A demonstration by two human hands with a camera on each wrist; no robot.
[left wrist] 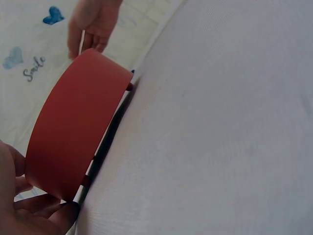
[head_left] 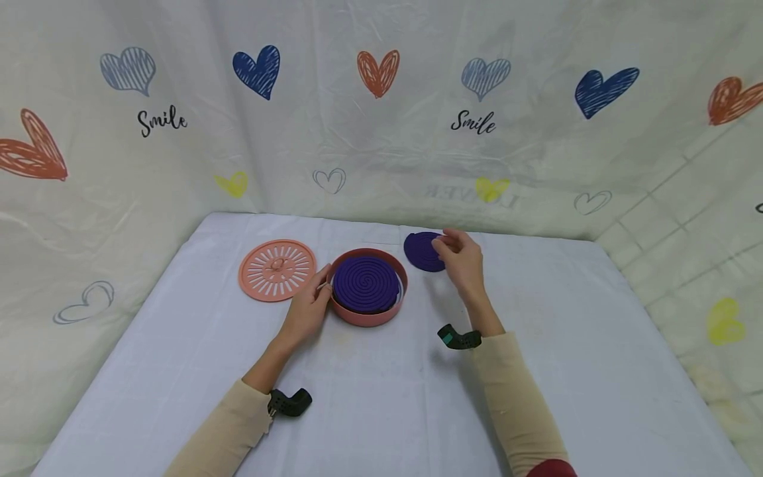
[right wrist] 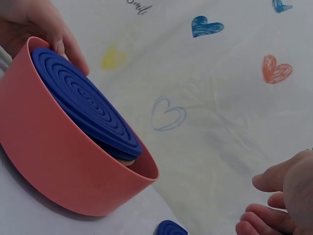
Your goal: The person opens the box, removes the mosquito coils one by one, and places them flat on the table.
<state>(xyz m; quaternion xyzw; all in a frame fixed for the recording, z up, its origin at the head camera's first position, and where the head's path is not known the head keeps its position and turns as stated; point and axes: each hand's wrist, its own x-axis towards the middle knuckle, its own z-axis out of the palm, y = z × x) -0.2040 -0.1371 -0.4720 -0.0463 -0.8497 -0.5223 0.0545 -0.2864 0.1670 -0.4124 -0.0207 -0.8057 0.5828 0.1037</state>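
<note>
A round pink-red mosquito coil holder (head_left: 365, 320) stands mid-table, with a purple mosquito coil (head_left: 365, 285) lying inside its rim. My left hand (head_left: 306, 310) grips the holder's left side, and the left wrist view shows fingers low on its wall and base edge. At the back right lies another purple mosquito coil (head_left: 420, 252). Over its right edge hovers my right hand (head_left: 465, 264), fingers loosely bent. In the right wrist view that hand (right wrist: 281, 200) has nothing between thumb and fingers, and a bit of the coil (right wrist: 171, 228) shows below it.
Left of the holder lies a flat orange lid (head_left: 268, 286) with radiating slots and a small central knob, close to my left fingertips. A white cloth covers the table (head_left: 369, 397). Behind the back edge hangs a printed sheet (head_left: 417, 146) with hearts.
</note>
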